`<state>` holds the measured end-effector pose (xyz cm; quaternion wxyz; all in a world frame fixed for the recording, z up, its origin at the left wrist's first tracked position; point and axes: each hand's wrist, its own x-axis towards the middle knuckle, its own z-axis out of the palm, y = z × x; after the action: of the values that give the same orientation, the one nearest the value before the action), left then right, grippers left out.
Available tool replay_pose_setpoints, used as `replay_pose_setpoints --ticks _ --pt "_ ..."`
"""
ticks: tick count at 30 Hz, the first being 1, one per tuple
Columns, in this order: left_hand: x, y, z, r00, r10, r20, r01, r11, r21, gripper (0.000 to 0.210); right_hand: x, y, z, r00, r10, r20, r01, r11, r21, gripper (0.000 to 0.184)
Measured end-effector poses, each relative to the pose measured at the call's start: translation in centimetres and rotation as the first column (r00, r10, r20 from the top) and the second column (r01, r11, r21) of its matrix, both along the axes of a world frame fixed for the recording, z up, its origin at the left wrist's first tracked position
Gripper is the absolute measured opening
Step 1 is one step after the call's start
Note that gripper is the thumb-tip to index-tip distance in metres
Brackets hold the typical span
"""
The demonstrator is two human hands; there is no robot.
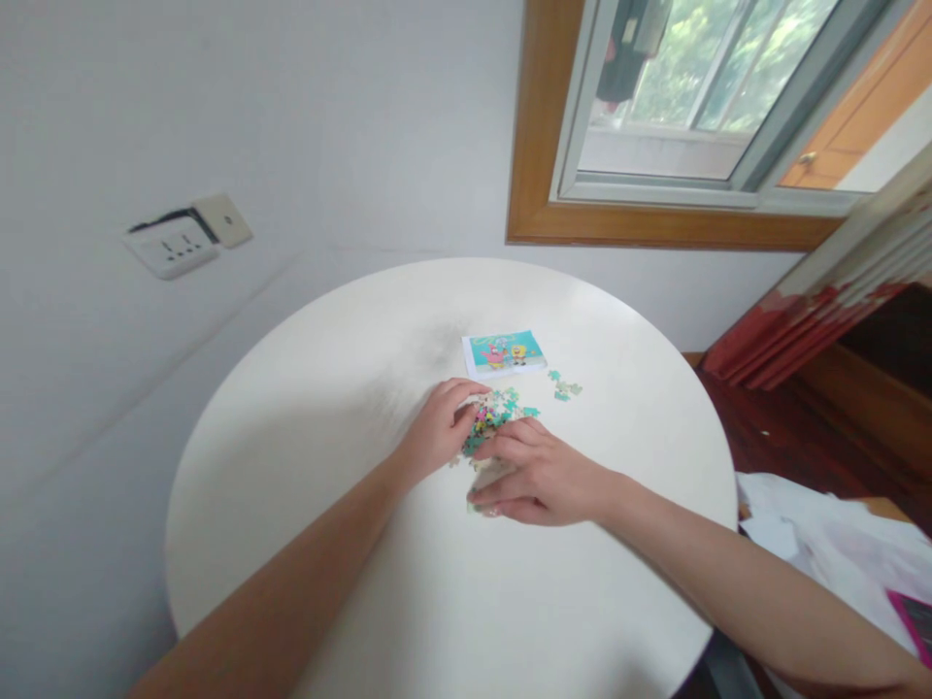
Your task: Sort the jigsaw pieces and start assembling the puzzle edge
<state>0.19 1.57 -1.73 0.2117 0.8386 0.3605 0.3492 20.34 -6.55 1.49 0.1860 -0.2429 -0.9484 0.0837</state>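
Note:
A small heap of jigsaw puzzle pieces (502,408) in teal, yellow, pink and pale colours lies on the white round table (291,437). My left hand (441,427) rests at the heap's left side, its fingers curved and thumb apart, with nothing seen gripped. From the right, my right hand (543,473) reaches over the near side of the heap, palm down and fingers spread. Its lower fingertips touch a pale puzzle piece (473,504) at the near edge; the pieces beneath the palm are hidden.
Behind the heap lies a picture card (506,353) with cartoon figures on teal. A few loose puzzle pieces (563,385) sit to its right. A wall with a socket (175,248) borders the table. White bags (822,544) are beyond the right edge, below a curtain (786,330).

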Motion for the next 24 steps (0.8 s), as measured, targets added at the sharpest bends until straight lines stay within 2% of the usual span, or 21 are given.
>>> replay_pose_setpoints --ticks 3,7,11,14,19,24 --pt "-0.1 0.0 -0.2 1.0 0.005 0.006 -0.006 1.0 0.007 0.027 1.4 -0.5 1.4 0.999 -0.012 0.033 0.013 1.0 -0.027 0.023" --pt "-0.1 0.0 -0.2 1.0 0.004 0.004 -0.004 1.0 0.002 0.027 3.5 -1.6 2.2 0.961 -0.215 0.173 0.226 0.973 -0.045 0.025" --pt "-0.1 0.0 -0.2 1.0 -0.001 -0.005 0.001 1.0 -0.011 0.027 5.6 -1.5 1.2 0.843 -0.467 0.268 0.481 0.877 0.015 0.058" --pt "-0.1 0.0 -0.3 1.0 0.0 -0.005 0.0 1.0 -0.011 0.027 6.8 -0.8 0.4 0.771 -0.565 0.293 0.578 0.815 0.051 0.06" --pt "-0.1 0.0 -0.3 1.0 0.001 -0.011 -0.001 1.0 -0.003 0.026 7.7 0.1 0.0 0.7 -0.628 0.339 0.65 0.757 0.062 0.065" --pt "-0.1 0.1 -0.4 1.0 -0.002 -0.019 0.002 1.0 -0.003 0.026 7.4 1.4 -1.1 0.639 -0.707 0.302 0.703 0.696 0.143 0.065"
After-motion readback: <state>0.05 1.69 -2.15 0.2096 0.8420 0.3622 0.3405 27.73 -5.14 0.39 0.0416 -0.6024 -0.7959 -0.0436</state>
